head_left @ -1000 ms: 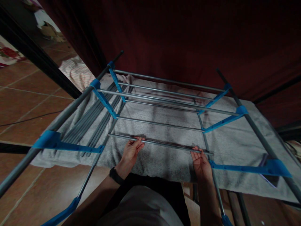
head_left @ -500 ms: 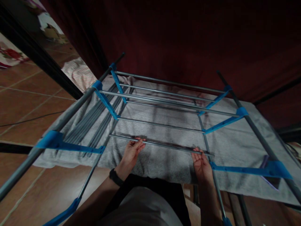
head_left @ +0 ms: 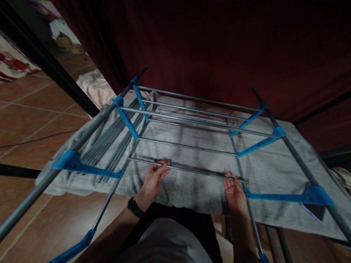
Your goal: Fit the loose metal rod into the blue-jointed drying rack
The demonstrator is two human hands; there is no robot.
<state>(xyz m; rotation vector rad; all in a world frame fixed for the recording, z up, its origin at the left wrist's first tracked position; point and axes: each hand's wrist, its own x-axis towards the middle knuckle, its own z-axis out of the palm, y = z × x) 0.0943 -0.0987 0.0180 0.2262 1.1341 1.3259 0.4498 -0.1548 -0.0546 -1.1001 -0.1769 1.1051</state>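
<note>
A thin grey metal rod (head_left: 196, 171) lies level across the front of a rack frame, held from both sides. My left hand (head_left: 154, 178), with a dark watch on the wrist, pinches it left of its middle. Near its right end my right hand (head_left: 235, 190) is closed on it, fingers curled under. The rod's ends come close to the rack's two inner side tubes; whether they touch I cannot tell. Blue plastic brackets (head_left: 289, 197) join the inner tubes to thick outer grey tubes (head_left: 297, 157). Several crossbars (head_left: 189, 147) span the rack behind my hands.
Several loose grey tubes (head_left: 109, 140) lie at the left on a grey blanket (head_left: 175, 193) under the rack. A dark flat object with a purple edge (head_left: 315, 212) lies at the right. Behind hangs a dark red curtain (head_left: 219, 47). Tiled floor (head_left: 24, 124) shows at left.
The view has shifted slightly, moving the rack's outer tubes a little inward in the picture. Both hands keep their hold on the rod, which stays almost in the same place.
</note>
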